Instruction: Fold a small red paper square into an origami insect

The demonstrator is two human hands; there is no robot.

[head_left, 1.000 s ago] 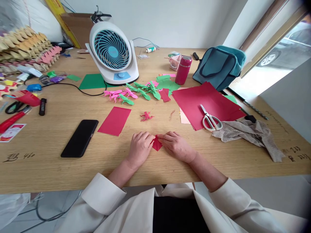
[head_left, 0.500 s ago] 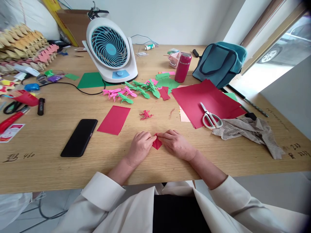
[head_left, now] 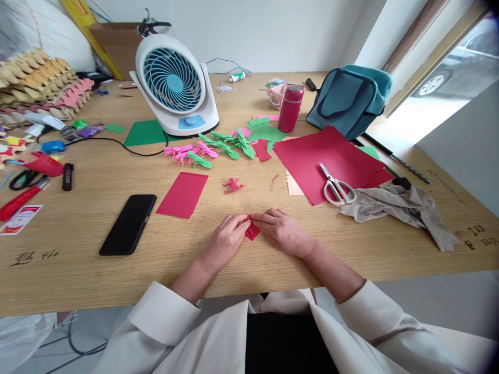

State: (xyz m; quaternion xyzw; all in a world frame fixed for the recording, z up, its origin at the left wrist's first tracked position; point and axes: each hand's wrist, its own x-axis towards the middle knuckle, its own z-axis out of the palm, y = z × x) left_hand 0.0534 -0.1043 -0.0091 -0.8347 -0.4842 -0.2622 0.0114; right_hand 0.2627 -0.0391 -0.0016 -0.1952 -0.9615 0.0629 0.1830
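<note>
Right now, low on the wooden surface, a small folded red paper sits between two hands: the left hand has its grip pinched on the upper edge, the right hand grips the other side — likely to stop the creases springing open. Just beyond lies a red paper figure; scissors rest on red sheets, perhaps for easy reach.

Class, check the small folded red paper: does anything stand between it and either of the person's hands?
Nothing visible does. The left hand and the right hand both touch the folded red paper. The small red paper figure lies beyond them, toward the fan, out of the way.
</note>
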